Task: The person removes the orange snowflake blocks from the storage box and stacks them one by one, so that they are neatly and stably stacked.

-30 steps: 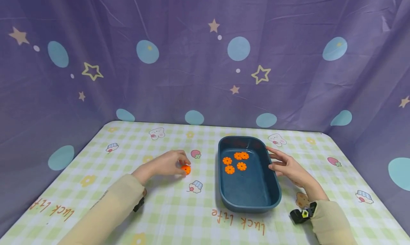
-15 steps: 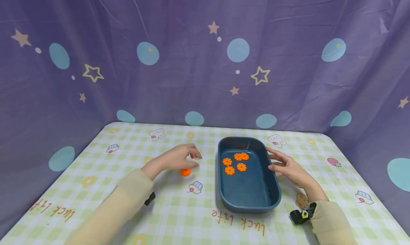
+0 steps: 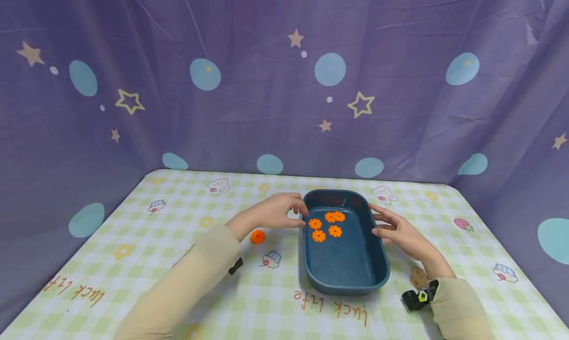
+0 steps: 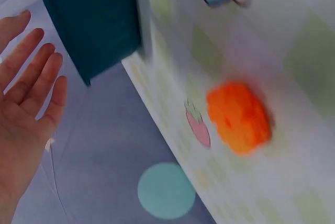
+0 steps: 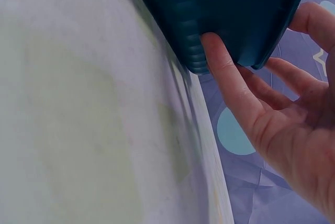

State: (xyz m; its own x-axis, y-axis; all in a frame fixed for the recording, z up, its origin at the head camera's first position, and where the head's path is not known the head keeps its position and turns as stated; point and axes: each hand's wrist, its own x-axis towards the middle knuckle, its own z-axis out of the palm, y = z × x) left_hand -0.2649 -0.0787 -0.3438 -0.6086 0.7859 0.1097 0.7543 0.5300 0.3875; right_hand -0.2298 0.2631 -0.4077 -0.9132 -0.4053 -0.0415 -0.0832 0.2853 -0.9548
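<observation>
A deep blue rectangular basin (image 3: 348,266) with rounded corners stands on the table. On its floor lie several thin orange round pieces (image 3: 335,231) with notched edges and dark spokes. My left hand (image 3: 277,211) is by the basin's left rim, fingers spread and loosely bent, holding nothing visible; the left wrist view shows its open palm (image 4: 23,114). Below that wrist, an orange notched piece (image 3: 258,236) rests on the cloth; close up it looks thick and lumpy (image 4: 239,118). My right hand (image 3: 402,233) touches the basin's right outer wall with extended thumb and fingers (image 5: 225,67).
A green-and-white checked tablecloth (image 3: 231,300) with printed cupcakes, strawberries and lettering covers the table. Behind and at both sides hangs a purple curtain (image 3: 249,117) with stars and blue ovals. Both wrists carry black straps (image 3: 418,299).
My left hand has moved right, from the orange piece on the cloth to the basin's left rim, its fingers spreading off that piece. My right hand and the basin stay put.
</observation>
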